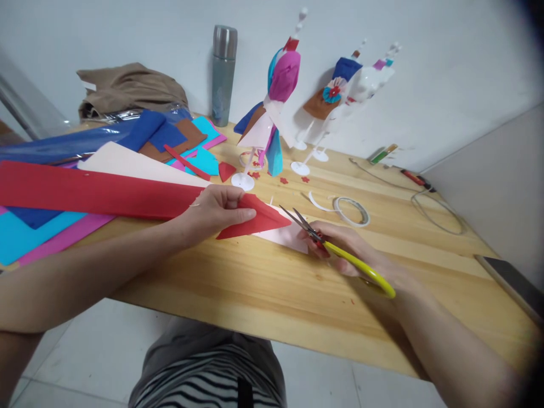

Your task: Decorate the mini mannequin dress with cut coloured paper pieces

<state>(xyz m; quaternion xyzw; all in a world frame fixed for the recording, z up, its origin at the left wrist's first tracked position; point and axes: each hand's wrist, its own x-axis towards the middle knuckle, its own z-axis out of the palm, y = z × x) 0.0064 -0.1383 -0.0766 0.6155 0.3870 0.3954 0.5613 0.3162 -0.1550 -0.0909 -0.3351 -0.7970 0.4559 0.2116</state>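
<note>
My left hand (216,209) pinches a folded red piece of crepe paper (267,218), its tip pointing right. In my right hand (344,243) is a pair of scissors (361,266) with yellow handles. The blades are slightly apart, their tips just right of the red piece and not clearly touching it. Under that piece lies a pale pink sheet (289,235). A long red strip (93,192) stretches left from behind my left hand. Whether the strip and the held piece are joined is hidden by my fingers.
Coloured paper sheets (63,238) pile up on the left, before a brown cloth (131,88). A thermos (224,76) and small dress forms in paper clothes (284,76) stand at the back. A tape roll (351,211), a cable (433,224) and a phone (514,280) lie rightward.
</note>
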